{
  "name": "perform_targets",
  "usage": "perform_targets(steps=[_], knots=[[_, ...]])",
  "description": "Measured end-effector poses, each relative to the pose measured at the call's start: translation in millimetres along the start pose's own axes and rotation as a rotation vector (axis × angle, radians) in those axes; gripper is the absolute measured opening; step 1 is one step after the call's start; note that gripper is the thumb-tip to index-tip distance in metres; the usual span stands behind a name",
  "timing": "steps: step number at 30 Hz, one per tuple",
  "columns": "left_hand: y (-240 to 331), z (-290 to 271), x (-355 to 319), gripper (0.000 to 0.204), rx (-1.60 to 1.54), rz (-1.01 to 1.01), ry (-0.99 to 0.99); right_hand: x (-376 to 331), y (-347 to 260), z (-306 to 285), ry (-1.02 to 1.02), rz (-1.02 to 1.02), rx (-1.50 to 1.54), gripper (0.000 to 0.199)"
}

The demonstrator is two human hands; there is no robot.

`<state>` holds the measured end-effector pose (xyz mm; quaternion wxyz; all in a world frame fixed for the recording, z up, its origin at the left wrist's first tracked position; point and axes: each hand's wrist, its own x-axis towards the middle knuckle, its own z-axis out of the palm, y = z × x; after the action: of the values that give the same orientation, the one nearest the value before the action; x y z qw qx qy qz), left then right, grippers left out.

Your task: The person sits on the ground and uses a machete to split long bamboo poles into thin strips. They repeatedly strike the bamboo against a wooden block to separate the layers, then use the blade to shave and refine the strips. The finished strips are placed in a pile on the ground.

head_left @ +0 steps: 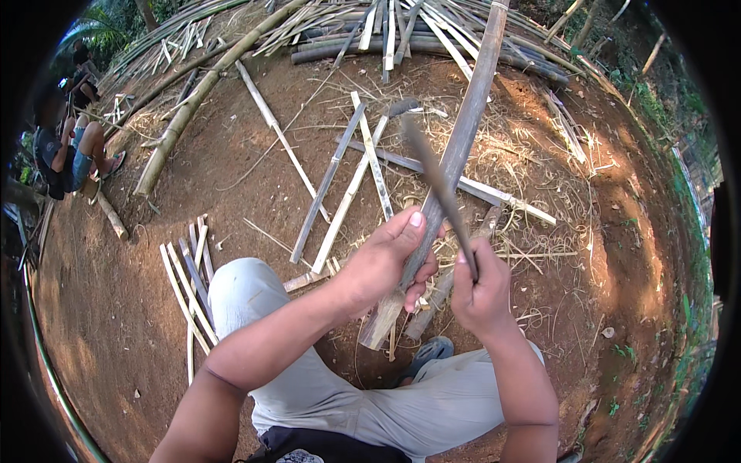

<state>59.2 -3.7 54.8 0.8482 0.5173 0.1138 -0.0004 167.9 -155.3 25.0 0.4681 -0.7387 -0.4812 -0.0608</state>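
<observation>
A long, dark grey split bamboo piece (468, 127) slants from above my lap up to the top of the view. Near its lower end, which shows pale bare wood, my left hand (390, 258) is closed round it, thumb on top and fingertips curling out on the far side. My right hand (484, 297) grips a long dark machete (434, 174) low down, and its handle is mostly hidden in my fist. The slightly blurred blade crosses in front of the bamboo just above my left hand. Whether the edge touches the bamboo, I cannot tell.
Several split bamboo strips (330, 181) and curly shavings (532, 231) lie on the brown dirt before me. More strips (189, 270) rest beside my left knee (248, 297). Bamboo poles (432, 48) are heaped at the back. Another person (65, 154) sits far left.
</observation>
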Motion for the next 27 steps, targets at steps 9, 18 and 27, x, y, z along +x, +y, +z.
perform_targets(steps=[9, 18, 27], knots=[[-35.9, -4.8, -8.5, 0.031, -0.111, -0.024, 0.201, -1.4, -2.2, 18.0, -0.131, -0.15, -0.215, 0.017], [-27.3, 9.5, -31.4, 0.031, 0.141, 0.099, 0.189, -5.3, -1.4, 22.9, -0.125, -0.228, -0.297, 0.012], [-53.3, 1.7, -45.5, 0.03, 0.347, 0.209, 0.186, 4.3, 5.7, 19.3, -0.031, -0.132, -0.334, 0.019]])
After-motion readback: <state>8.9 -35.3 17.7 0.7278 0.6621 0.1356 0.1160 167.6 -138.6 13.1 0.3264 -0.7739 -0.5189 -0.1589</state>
